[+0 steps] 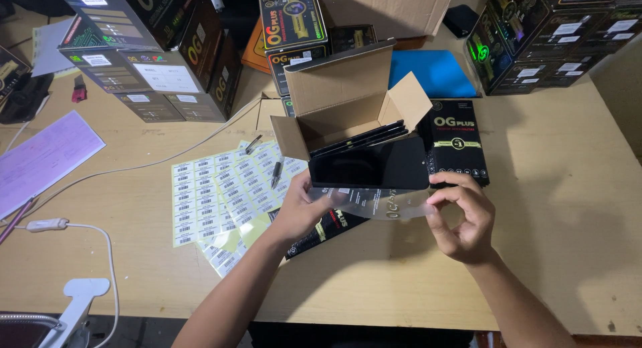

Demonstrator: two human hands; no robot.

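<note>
The bench [548, 207] is carrying many things, and this is the first risk I am seeing from where I stand: stacks of dark printed cartons [154, 47] are standing at the far left and more [548, 33] at the far right, so the free working area in the middle is small. Between them, an open brown cardboard box [348, 107] is sitting with its flaps up, and thin dark panels are leaning inside it. A careless elbow could be pushing this box over, I think.

The sheets of barcode stickers [221, 194] are lying just beside the left forearm (some are overlapping, one corner is curling), and a sleeve or wrist could be dragging them.

A black flat packet [458, 147] is lying behind the right hand.

Both hands are holding one dark glass panel [371, 164] above the bench, in front of the open box. The left hand [301, 211] is pinching its left lower edge, thumb on top. The right hand [465, 217] is pinching the end of a clear film sleeve [381, 202] hanging under the panel. The grip is only at the edges, so, in my judgement, the panel could be slipping out of the sleeve and falling, or fingers could be leaving marks on its face.

A small pen-like tool [276, 172] is lying on the stickers, close under the panel, and could be scratching it.
</note>
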